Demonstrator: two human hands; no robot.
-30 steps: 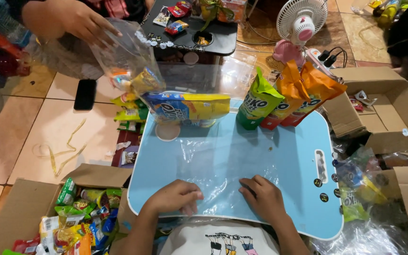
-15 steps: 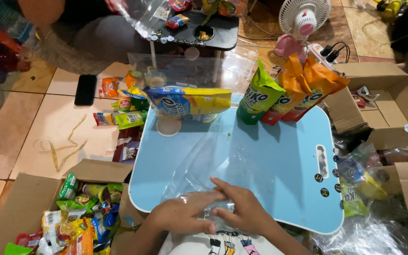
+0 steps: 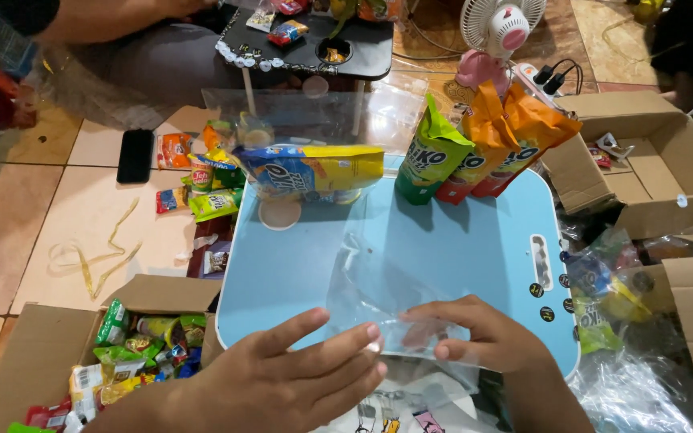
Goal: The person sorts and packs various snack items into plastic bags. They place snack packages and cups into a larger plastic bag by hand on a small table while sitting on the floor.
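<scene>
**Hands spread apart on the blue table**

Overlapped half a second ago, both hands now part. On the tiled floor, an open cardboard snack box [image 3: 50, 365]; left hand [image 3: 298, 381] flat, fingers extended, right hand [image 3: 475, 341] pinching the clear plastic bag [image 3: 387, 297] on the light-blue lap table [image 3: 475, 248].

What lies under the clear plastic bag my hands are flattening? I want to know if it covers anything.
Through the clear plastic bag only the light blue tabletop shows. The left hand and right hand cover the bag's near edge, so that part is hidden.
</scene>
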